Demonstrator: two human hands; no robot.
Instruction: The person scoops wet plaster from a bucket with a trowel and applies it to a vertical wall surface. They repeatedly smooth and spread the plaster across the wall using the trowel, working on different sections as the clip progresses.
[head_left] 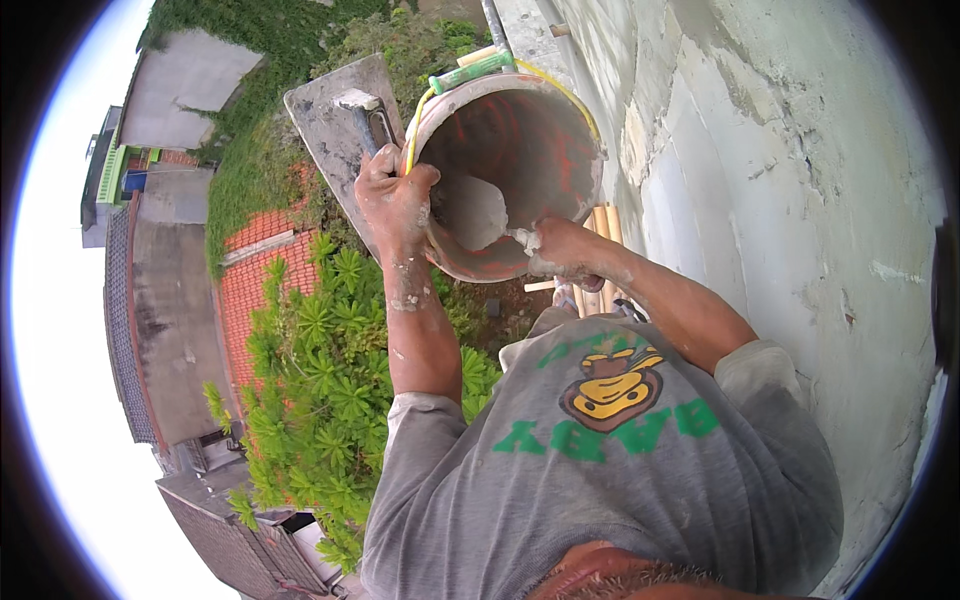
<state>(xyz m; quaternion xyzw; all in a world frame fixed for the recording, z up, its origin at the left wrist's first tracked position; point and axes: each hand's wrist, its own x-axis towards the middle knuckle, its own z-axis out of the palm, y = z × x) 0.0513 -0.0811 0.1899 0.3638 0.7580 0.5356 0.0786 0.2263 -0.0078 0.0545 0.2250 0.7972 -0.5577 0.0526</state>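
Note:
A round bucket point(545, 150), crusted inside with grey and red residue, has a yellow wire handle with a green grip point(470, 70) over its top. A grey rectangular plastering float point(325, 120) lies beside it at the upper left. My left hand point(395, 200), spattered with plaster, is closed on the end of the float's handle, against the bucket's left rim. My right hand point(555, 250) grips a small trowel, whose grey, mortar-coated blade point(470, 205) is inside the bucket.
A plastered wall point(740, 200) runs along my right. Bamboo poles point(610, 225) show below the bucket, and a narrow grey ledge point(540, 45) above it. Far below on my left are shrubs point(300, 380), ivy, red tiled roofs point(260, 300) and neighbouring buildings point(170, 330).

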